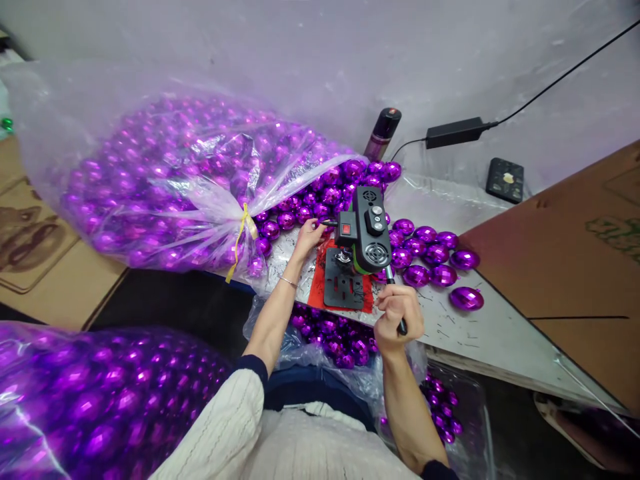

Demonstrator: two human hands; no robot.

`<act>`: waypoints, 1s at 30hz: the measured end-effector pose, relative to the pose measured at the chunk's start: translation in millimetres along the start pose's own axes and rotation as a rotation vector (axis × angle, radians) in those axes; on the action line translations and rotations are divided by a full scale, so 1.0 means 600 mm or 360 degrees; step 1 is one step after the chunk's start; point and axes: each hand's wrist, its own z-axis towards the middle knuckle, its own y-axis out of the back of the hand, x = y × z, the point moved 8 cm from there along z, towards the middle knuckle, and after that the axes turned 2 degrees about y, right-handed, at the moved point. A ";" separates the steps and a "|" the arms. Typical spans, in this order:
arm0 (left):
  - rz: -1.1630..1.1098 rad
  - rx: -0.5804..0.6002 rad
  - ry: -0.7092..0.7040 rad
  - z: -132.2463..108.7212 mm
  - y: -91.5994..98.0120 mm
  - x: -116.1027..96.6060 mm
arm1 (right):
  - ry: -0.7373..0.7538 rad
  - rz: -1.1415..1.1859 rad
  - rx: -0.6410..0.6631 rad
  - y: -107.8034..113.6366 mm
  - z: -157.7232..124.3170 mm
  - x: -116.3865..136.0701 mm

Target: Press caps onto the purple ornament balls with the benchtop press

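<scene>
A small black press machine with a red switch, round vents and a flat slotted base plate stands on a red sheet. My right hand is closed around its black lever handle at the front right. To the machine's left, my left hand reaches to the edge of the heap of shiny purple balls. Its fingers are pinched at a purple ball, which is partly hidden by the fingers. Several faceted purple ornaments lie loose to the right of the machine.
A large clear bag of purple balls, tied in yellow, lies at the left. Another full bag is below. A dark spray can, a power adapter and a black box are behind. A cardboard box stands right.
</scene>
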 end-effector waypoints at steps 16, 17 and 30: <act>-0.0073 0.0336 -0.0198 -0.184 0.019 0.081 | -0.0191 -0.0037 -0.0125 -0.005 0.061 0.024; 0.0034 0.0323 -0.0247 -0.189 0.014 0.081 | -0.0186 -0.0040 -0.0124 -0.005 0.062 0.025; 0.0703 0.0385 -0.0913 -0.220 -0.031 0.063 | -0.0123 -0.0087 0.0004 -0.001 0.051 0.025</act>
